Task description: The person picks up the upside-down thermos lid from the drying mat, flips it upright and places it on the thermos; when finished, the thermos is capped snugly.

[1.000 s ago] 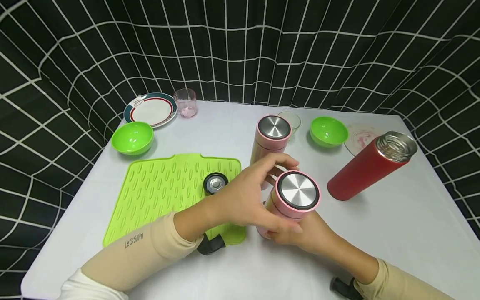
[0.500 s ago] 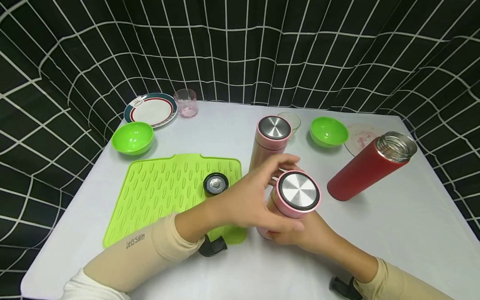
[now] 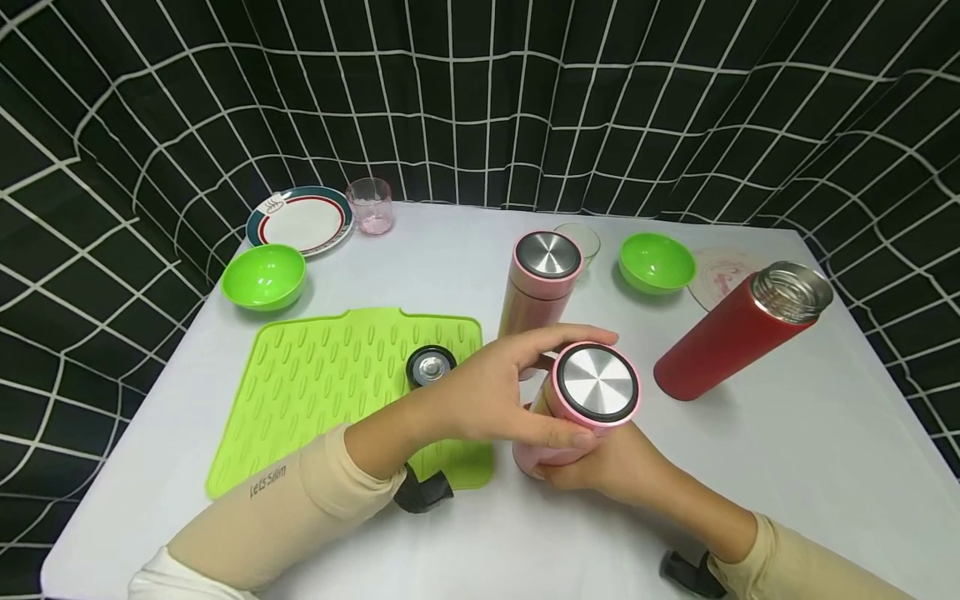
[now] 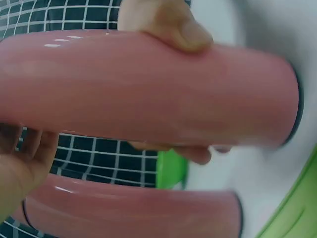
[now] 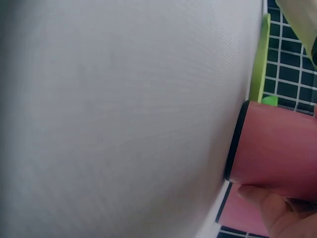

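— The left hand (image 3: 495,400): what has it got?
— Its fingers curl round the top of the near pink flask (image 3: 581,408), at the lid (image 3: 597,383).
— And the right hand (image 3: 607,467)?
— It grips the flask's lower body, just below the left; the second pink flask (image 3: 543,279) stands just beyond.

On the white surface (image 3: 787,450) lies a green mat (image 3: 330,383) with a small black cap (image 3: 431,366) on its right part. Behind the mat sit a green bowl (image 3: 264,276), a plate (image 3: 302,219) and a pink glass (image 3: 370,205). A second pink flask (image 3: 542,279) stands upright at centre. Right of it are another green bowl (image 3: 657,262) and an open red flask (image 3: 742,330), with a black grid backdrop (image 3: 480,100) behind all.
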`<action>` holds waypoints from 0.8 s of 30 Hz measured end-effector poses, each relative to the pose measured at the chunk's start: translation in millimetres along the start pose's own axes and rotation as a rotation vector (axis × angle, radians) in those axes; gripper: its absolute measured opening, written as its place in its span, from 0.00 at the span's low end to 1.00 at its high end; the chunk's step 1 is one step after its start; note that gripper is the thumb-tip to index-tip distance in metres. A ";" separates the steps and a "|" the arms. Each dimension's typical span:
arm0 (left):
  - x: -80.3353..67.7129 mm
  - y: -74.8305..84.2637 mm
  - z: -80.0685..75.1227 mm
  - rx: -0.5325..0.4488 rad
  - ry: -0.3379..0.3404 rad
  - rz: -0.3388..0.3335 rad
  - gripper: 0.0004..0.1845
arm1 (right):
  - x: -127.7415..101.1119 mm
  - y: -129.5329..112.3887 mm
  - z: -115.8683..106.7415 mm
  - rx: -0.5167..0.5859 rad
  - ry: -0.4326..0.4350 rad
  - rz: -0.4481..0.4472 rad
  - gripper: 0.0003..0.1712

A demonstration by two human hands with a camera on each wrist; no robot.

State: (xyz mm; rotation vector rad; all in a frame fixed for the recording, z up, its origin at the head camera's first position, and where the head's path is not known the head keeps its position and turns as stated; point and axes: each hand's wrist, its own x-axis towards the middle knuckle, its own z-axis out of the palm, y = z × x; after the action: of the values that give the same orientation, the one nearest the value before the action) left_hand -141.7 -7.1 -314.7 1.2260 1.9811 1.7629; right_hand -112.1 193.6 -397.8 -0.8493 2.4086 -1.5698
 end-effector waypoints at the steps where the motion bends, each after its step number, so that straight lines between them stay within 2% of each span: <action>1: -1.1 2.1 2.2 0.043 0.028 -0.006 0.45 | 1.5 0.2 -0.3 -0.006 -0.014 -0.027 0.27; 4: -5.2 8.3 13.0 0.185 0.158 -0.034 0.47 | 3.0 -0.4 -2.0 0.036 -0.042 -0.037 0.25; 5: -5.6 8.9 16.7 0.225 0.199 -0.035 0.46 | 1.7 2.8 -2.3 0.013 -0.034 -0.017 0.26; 7: -5.5 8.4 20.8 0.267 0.246 -0.027 0.43 | 0.3 3.3 -2.9 0.012 -0.021 0.013 0.28; 8: -5.2 7.4 20.4 0.264 0.246 -0.019 0.40 | -0.3 3.0 -2.9 0.045 -0.028 0.036 0.28; 9: -4.5 6.0 18.5 0.243 0.228 -0.011 0.38 | -0.3 2.6 -2.8 0.049 -0.030 0.046 0.28; 11: -2.4 2.6 11.6 0.172 0.147 0.001 0.37 | -0.3 2.0 -2.4 0.031 -0.025 0.040 0.28; 14: 0.1 -0.5 1.9 0.074 0.029 -0.022 0.39 | 0.5 0.4 -2.3 0.050 -0.032 0.019 0.28; 15: 0.4 -0.4 0.6 0.060 0.009 -0.029 0.39 | 1.3 -0.5 -2.3 0.044 -0.031 0.005 0.28; 17: -1.0 2.3 1.9 0.103 0.015 -0.039 0.41 | 2.0 -2.0 -2.6 0.023 -0.032 -0.017 0.29; 19: -3.5 7.3 8.3 0.177 0.085 -0.060 0.43 | 2.9 -3.2 -2.6 0.009 -0.039 -0.034 0.27; 22: -5.9 13.7 19.2 0.276 0.227 -0.071 0.43 | 1.5 -2.3 -2.0 -0.032 -0.034 0.004 0.27; 24: -5.6 14.9 23.3 0.256 0.301 -0.052 0.41 | 0.2 -0.5 -1.4 -0.010 -0.035 0.049 0.27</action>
State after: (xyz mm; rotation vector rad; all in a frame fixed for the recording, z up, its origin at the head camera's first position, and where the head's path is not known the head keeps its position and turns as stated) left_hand -116.6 4.6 -309.3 1.0123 2.4490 1.8000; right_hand -112.7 194.5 -396.7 -0.8067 2.3965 -1.5141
